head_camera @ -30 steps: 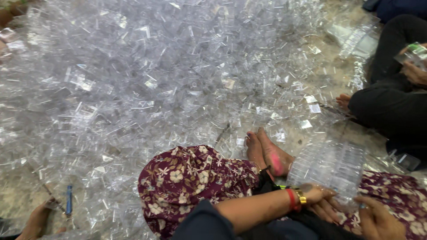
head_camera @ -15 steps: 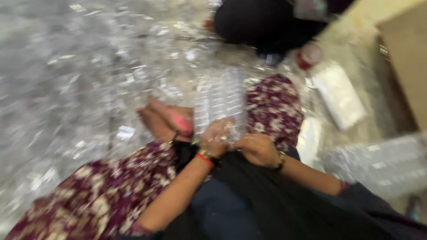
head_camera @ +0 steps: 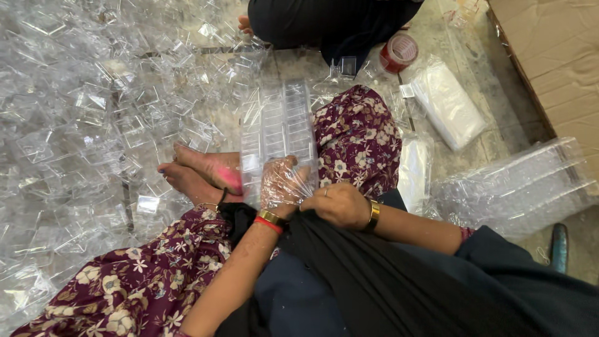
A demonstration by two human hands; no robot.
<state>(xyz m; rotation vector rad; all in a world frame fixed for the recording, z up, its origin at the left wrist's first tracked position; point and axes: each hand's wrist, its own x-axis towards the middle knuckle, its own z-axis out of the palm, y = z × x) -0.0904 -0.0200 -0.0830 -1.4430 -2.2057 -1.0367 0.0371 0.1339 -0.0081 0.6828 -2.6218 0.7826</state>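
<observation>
Clear thin plastic packs, stacked in rows inside a transparent bag (head_camera: 277, 134), rest on the lap between the knees; they look light, springy, slippery and easily crushed, best held at the near bag mouth. Left hand (head_camera: 284, 182) sits inside the bag, fingers spread. Right hand (head_camera: 337, 205) grips black cloth (head_camera: 349, 268); its fingertips are hidden.

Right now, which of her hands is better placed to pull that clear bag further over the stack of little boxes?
Probably the left hand: it is inside the clear bag against the stacked boxes. The right hand rests behind, at the black cloth.
</observation>
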